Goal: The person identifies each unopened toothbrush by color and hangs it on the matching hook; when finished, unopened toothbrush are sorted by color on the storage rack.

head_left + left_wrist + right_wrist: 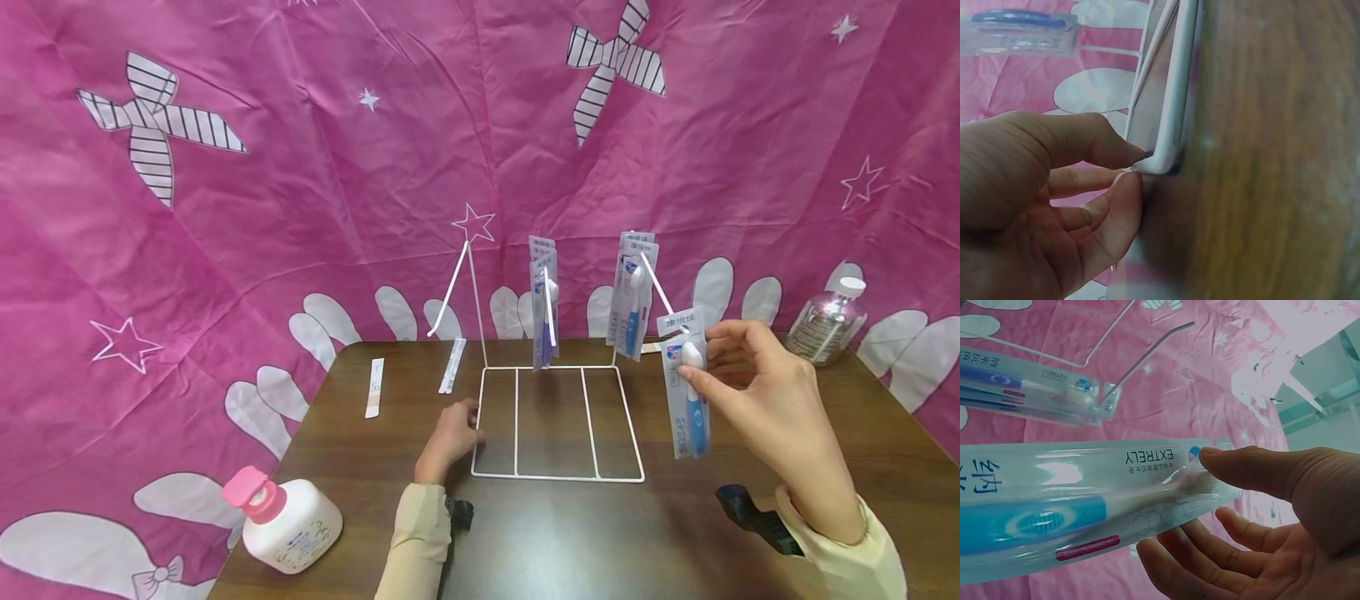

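Observation:
My right hand (772, 383) pinches a packaged blue toothbrush (693, 421) near its top, thumb in front and fingers behind. In the head view the pack's top overlaps the end of the right hook; the right wrist view shows that hook's bare tip (1188, 326) apart from the pack. My left hand (447, 433) grips the left side of a white wire rack (558, 477); the left wrist view shows thumb and fingertips pinching its wire (1163, 162). Blue toothbrush packs (628, 308) hang on the right hook, purple-handled ones (542, 317) on the middle hook. The left hook (448, 292) is bare.
A white pump bottle (296, 533) with a pink top stands at the table's left front. At the back right is a clear bottle (825, 321) with a white cap. Narrow paper strips (375, 387) lie left of the rack. Behind hangs a pink curtain (420, 167).

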A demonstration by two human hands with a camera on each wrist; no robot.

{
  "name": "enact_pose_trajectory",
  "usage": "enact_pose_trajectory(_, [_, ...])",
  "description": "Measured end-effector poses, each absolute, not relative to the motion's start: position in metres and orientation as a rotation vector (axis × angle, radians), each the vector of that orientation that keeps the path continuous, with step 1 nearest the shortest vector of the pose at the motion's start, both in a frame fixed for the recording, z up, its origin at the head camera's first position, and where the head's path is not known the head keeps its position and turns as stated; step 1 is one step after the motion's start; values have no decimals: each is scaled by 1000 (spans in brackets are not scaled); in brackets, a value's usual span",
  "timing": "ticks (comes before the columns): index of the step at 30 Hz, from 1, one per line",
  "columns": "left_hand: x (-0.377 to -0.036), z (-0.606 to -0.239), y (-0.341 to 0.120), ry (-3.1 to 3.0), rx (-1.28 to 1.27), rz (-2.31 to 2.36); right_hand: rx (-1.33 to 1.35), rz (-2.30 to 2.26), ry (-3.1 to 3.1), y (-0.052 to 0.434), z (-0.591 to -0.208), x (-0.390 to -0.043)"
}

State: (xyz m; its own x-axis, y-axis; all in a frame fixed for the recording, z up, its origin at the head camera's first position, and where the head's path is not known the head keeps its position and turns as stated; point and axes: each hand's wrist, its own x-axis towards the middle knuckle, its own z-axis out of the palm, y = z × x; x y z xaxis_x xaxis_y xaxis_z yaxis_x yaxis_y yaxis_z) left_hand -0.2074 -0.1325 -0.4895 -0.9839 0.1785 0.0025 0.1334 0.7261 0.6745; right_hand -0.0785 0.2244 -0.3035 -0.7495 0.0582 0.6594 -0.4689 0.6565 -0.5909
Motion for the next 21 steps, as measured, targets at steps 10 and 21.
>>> enact_pose_trajectory(10, [-205,-489,-133,2860,271,1116,278,1027,-2249,227,-312,-112])
enact_pose_trajectory(21, [-206,-490,-133,2862,263,1119,260,1087,-2220,225,-311,-150])
